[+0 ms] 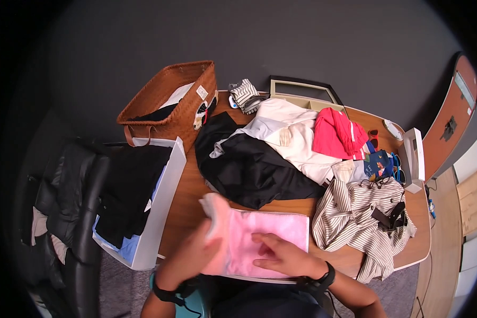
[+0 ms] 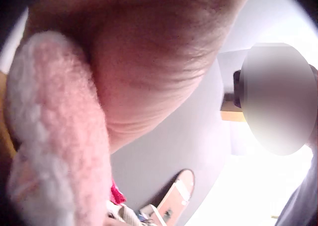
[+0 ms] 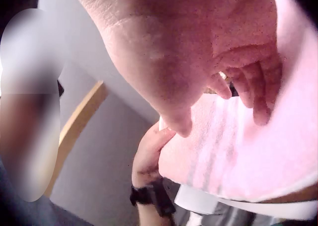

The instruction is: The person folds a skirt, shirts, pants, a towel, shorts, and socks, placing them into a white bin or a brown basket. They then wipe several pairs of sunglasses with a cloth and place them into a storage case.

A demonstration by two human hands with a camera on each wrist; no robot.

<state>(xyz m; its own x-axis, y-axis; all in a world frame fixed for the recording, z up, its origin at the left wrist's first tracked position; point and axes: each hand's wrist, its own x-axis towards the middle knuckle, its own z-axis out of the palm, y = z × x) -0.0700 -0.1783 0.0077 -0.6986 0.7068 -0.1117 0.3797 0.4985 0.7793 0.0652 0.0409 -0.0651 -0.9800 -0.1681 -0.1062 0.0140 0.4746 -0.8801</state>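
A pink towel (image 1: 289,225) with a pale edge lies along the table's near side, its left part raised and folding over. My left hand (image 1: 190,253) grips that raised part. In the right wrist view, the left thumb lies on the near face of the towel (image 3: 186,159), which has grey stripes, and the other fingers are hidden behind it. Up close in the left wrist view, the fluffy towel fold (image 2: 74,117) sits against the palm. My right hand (image 1: 289,257) is over the towel's flat part, fingers loosely spread and holding nothing.
Behind the towel lie black clothing (image 1: 265,175), a white garment (image 1: 299,140) and a red garment (image 1: 334,132). A striped shirt (image 1: 344,217) is at right. On the left stand a white box (image 1: 167,206) of dark clothes and a brown woven basket (image 1: 175,124).
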